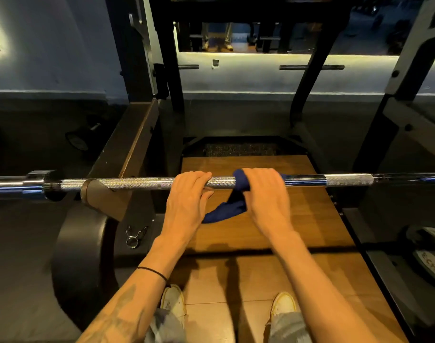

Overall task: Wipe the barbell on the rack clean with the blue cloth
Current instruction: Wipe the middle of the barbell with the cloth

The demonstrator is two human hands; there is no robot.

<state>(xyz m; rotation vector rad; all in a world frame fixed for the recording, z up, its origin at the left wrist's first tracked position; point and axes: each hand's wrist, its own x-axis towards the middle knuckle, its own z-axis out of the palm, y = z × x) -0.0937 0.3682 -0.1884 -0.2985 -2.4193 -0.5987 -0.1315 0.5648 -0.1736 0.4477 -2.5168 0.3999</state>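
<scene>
A silver barbell lies across the rack, running left to right through the middle of the view. My left hand grips the bare bar just left of centre, fingers curled over the top. Right beside it, my right hand holds the blue cloth wrapped round the bar. A loose end of the cloth hangs down between my two hands. The cloth part under my right palm is hidden.
The bar rests on a brown rack hook at the left. A black weight plate leans below it, with a spring collar lying near. More plates lie at the right. Black rack uprights stand ahead on the wooden platform.
</scene>
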